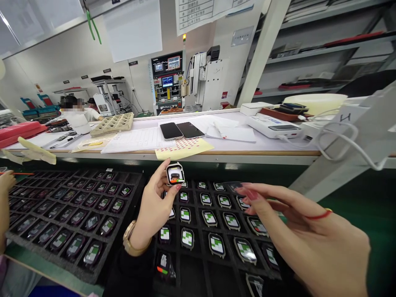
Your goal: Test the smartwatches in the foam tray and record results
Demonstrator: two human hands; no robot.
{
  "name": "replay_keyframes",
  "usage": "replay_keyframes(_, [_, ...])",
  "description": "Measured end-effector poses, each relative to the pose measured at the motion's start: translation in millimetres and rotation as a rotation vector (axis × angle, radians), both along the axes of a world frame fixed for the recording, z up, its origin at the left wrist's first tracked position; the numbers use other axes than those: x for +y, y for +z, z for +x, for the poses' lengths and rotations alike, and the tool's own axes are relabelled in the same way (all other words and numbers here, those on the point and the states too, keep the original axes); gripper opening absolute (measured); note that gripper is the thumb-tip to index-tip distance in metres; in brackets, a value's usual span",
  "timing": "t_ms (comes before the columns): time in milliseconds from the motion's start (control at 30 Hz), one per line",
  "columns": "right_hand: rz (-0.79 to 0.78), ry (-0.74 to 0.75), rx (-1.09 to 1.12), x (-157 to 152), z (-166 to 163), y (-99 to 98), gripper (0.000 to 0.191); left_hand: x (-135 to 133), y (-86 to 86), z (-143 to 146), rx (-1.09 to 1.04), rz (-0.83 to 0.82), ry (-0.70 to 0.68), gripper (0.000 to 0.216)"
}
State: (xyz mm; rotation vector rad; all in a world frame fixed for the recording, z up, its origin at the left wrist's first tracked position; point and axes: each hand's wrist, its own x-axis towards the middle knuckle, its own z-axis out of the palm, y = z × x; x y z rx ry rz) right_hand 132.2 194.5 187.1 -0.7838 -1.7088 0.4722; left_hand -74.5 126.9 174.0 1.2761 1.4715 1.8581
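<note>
My left hand [157,202] pinches a small smartwatch case [175,175] by its sides. Its glossy face points up and carries orange and green marks at the lower edge. Between the fingertips of my right hand [297,222] is a thin, dark, see-through film [232,186], held apart from the watch. Below both hands lies a black compartment tray [192,270] with several watch cases, most bearing green and white labels. One watch [163,264] at its near left has an orange and green strip. The fingers of my right hand hide part of the tray.
Left of my tray is another grey tray [93,274] of watches. A co-worker's hand [6,181] holds an orange stick at the far left. Two phones [171,131], papers and a yellow sticker sheet [185,148] lie on the raised shelf. A white cable [349,144] hangs at right.
</note>
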Motion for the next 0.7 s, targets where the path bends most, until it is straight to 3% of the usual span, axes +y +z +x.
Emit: replay_keyframes(700, [0.022,-0.003,0.044,2,2,2.8,0.006,-7,6.4,-26,0.067,0.141,0.171,0.062])
